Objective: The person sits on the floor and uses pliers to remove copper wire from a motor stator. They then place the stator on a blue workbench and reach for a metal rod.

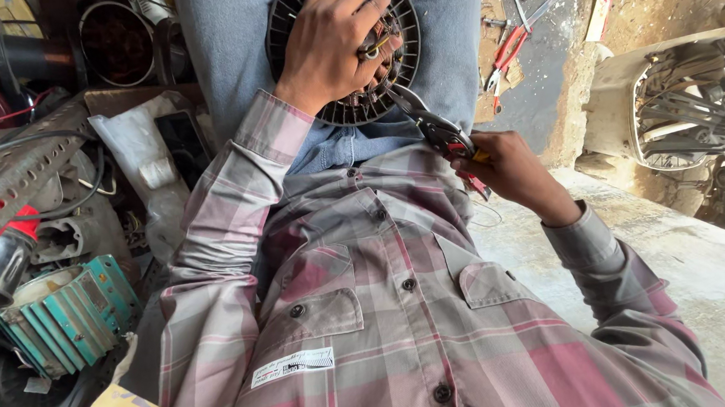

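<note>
A round black ribbed fan motor housing (406, 35) rests on my lap over blue jeans. My left hand (330, 44) lies spread on top of it, fingers curled around coloured wires at its middle. My right hand (505, 168) grips red-handled pliers (434, 126), whose metal jaws point up to the lower right rim of the housing and touch it just below my left hand. My plaid shirt fills the lower part of the view.
Left of me lie a perforated metal angle bar (12, 173), a teal finned motor body (68, 313), copper coils and a plastic bag (133, 147). More red-handled pliers (505, 53) lie on the floor ahead. A white fan frame (679, 105) stands at right.
</note>
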